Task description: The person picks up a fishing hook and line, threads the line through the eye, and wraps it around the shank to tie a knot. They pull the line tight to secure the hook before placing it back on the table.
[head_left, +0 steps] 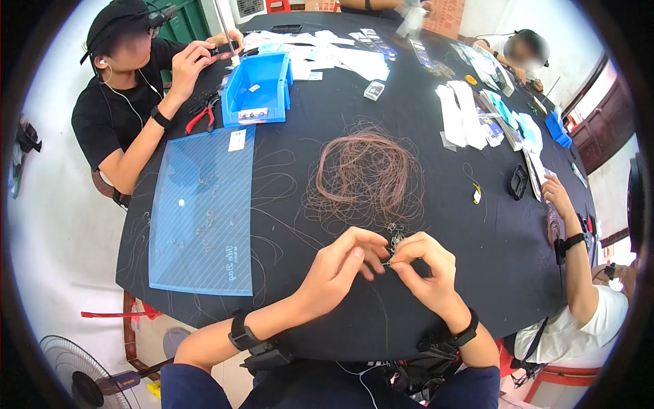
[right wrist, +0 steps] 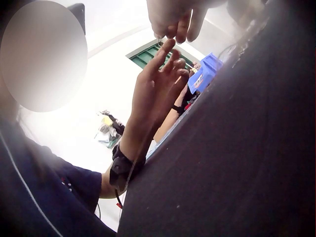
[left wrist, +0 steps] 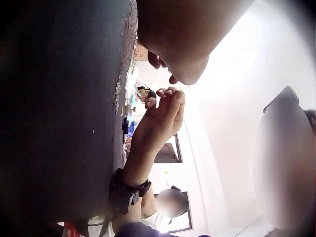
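One tiny, thin, pale metal-looking piece (head_left: 389, 263) is at the fingertips of the right hand (head_left: 430, 271), whose thumb and forefinger pinch it narrowly just above the black cloth-covered worktop (head_left: 477, 279). Beside it, the left hand (head_left: 332, 274) has its fingers apart and loosely bent, their tips close to the piece; whether they touch it I cannot tell, as they are blurred in the head view. Just beyond the fingertips lies a small heap of silvery wiry pieces (head_left: 397, 240), and past that a loose tangled coil of fine reddish-brown line (head_left: 402, 167).

The piece should weigh almost nothing and be stiff for its size, with so little surface that it could slip or spin out of a soft hold. A firm pinch on its plain straight part, with the pads rather than the nails, would serve best, clear of any point or bend. The line looks light, springy and limp enough to kink or snag on itself, so it would be better taken as a single strand near its free end than by the bunch. The silvery heap may well hook together, so lifting one piece by its edge seems wiser
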`<state>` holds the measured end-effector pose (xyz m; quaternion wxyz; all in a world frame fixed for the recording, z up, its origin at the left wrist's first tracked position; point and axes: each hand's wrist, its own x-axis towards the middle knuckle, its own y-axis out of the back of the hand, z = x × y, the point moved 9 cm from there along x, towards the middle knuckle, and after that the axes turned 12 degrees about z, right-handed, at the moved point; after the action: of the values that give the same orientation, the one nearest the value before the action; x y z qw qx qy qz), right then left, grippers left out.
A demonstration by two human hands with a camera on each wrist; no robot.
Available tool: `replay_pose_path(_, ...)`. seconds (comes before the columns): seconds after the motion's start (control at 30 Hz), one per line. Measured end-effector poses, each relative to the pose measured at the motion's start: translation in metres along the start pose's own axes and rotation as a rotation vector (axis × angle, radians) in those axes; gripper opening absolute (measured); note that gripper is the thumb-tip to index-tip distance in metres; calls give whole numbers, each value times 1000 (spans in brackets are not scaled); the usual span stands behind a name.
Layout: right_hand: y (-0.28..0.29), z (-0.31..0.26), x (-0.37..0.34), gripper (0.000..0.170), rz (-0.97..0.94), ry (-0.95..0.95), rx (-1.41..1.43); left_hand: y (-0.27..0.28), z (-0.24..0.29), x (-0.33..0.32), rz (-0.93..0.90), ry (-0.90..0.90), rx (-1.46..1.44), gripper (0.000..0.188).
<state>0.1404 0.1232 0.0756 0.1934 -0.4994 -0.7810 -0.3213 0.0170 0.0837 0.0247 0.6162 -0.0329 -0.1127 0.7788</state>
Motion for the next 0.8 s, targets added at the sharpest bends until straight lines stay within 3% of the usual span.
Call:
replay_pose_path(0.07, -2, 0, 0, 19, -10, 3, -8, -4, -3, -5, -54, 159, -40, 26)
replay_pose_path(0.27, -1, 0, 0, 20, 0, 12, -8, -3, 21, -4, -18, -147, 305, 13)
replay_pose_path(0.37, 0, 1, -1, 19, 15, 8, -1, -1, 22, -3, 38, -133, 276, 10)
replay_pose_path(0.7, -4, 8, -5, 15, 7, -61, 109, 4, 39, -6, 110, -440, 397, 22)
replay_pose_path(0.73, -4, 9, -6, 13, 1, -74, 134, 4, 44, -8, 110, -498, 422, 21)
replay_pose_path(0.8, -9, 20, -13, 9, -2, -280, 312, 4, 51, -11, 113, -599, 462, 21)
